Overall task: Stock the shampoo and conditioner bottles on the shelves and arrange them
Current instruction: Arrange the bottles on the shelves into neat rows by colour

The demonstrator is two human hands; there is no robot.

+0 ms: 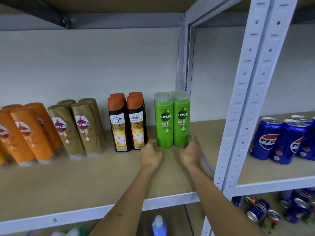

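Green Sunsilk bottles (172,120) stand upright at the right end of the shelf board (85,181), close to the rear upright post (185,65) — four of them, two in front with two more showing just behind; both hands reach in at their bases; the left hand (151,153) sits at the left foot of the group with fingers loosely curled, and whether it actually grips a bottle I cannot tell; the right hand (190,150) cups the lower right side of the near right bottle, fingers wrapped against it; to the left stand four black Safi Shayla bottles (127,121) with orange caps, two by two; further left are brown Sunsilk bottles (76,126), four visible, caps down; at the far left edge orange Sunsilk bottles (29,132), about four, partly cut off; on the neighbouring shelf to the right stand blue Pepsi cans (283,138) — three plainly seen, others behind them.
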